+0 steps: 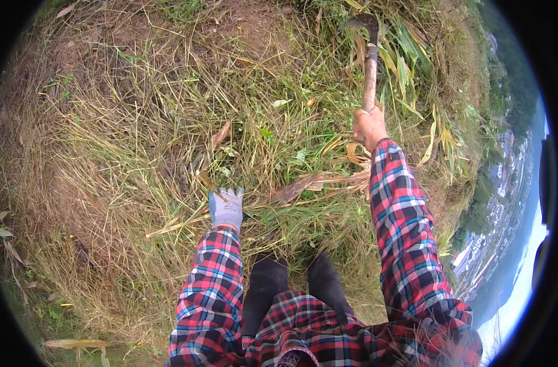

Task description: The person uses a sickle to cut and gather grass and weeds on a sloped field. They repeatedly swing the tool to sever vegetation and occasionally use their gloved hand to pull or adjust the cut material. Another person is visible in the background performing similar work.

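My bare right hand (369,127) grips a sickle by its wooden handle (369,82). The sickle's dark curved blade (367,24) points away from me, its hooked tip turned left over grass and corn leaves. Lower and to the left, my left hand (226,206) wears a grey work glove with printing on its back. Its fingertips reach down into cut grass (260,160), and a dry stalk (182,224) lies against its wrist side. The fingers' undersides are hidden, so whether they hold any stems is unclear. A brown dry corn leaf (295,189) lies right of the glove.
Green and yellow corn leaves (405,64) lie beside the blade. Bare soil (260,39) shows through straw at the top. My dark boots (266,280) stand close below the left hand. At right, the slope falls away toward distant buildings (501,174) in a valley.
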